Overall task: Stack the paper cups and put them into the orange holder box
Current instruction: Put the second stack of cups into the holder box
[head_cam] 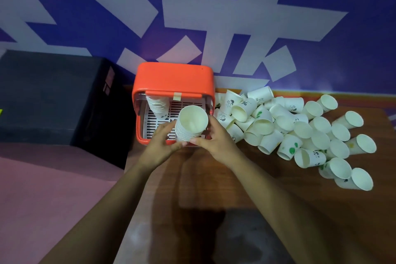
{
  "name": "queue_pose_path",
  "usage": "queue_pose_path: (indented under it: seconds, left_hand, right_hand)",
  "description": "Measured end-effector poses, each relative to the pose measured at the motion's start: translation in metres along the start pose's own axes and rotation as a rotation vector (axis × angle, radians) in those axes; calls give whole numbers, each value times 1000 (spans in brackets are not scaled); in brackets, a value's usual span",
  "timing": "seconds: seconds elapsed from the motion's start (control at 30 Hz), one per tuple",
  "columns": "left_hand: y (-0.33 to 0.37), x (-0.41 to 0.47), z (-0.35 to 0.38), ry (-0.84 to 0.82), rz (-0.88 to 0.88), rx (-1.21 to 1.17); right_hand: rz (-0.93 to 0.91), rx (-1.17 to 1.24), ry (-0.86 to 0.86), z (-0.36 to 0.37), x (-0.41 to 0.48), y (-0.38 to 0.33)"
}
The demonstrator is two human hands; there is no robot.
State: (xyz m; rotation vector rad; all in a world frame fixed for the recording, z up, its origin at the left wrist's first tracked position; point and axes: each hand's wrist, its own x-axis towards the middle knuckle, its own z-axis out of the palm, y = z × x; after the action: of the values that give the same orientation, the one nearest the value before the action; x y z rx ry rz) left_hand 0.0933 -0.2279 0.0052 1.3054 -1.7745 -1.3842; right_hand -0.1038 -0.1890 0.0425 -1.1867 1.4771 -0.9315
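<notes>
- Cups: a nested stack (188, 128), mouth up, sits at the centre of the view, held over the front of the orange box (173, 79).
- Grip: left hand (159, 146) at 8 o'clock of the stack and right hand (216, 141) at 4 o'clock both press their fingers against its lower part, so the stack is clamped between them.
- Inside the box, a second stack (157, 106) already leans at 11 o'clock on the white slatted tray (154, 126).
- Loose cups (300, 128) lie in a heap at 3 o'clock on the wooden table (214, 188), most still unstacked.
- Risk: the stack looks tall and is gripped low, so tilting it under the box's roof could make the upper cups slide off or catch the front rim.
- Risk: pushing it in could knock the leaning stack over.
- Writing: one loose cup shows a "%" mark (244, 103); other prints are too small to read. The wall (214, 17) carries large white shapes, not legible.
</notes>
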Motion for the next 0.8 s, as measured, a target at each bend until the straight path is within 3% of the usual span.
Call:
queue_pose_path:
  seconds: [0.37,0.8]
  left_hand:
    - [-32,51,-3,-84,-102,-90]
    - [-48,97,16,54,-155,-128]
  right_hand:
    - [74,-170,18,14,51,46]
    - [184,33,121,20,93,73]
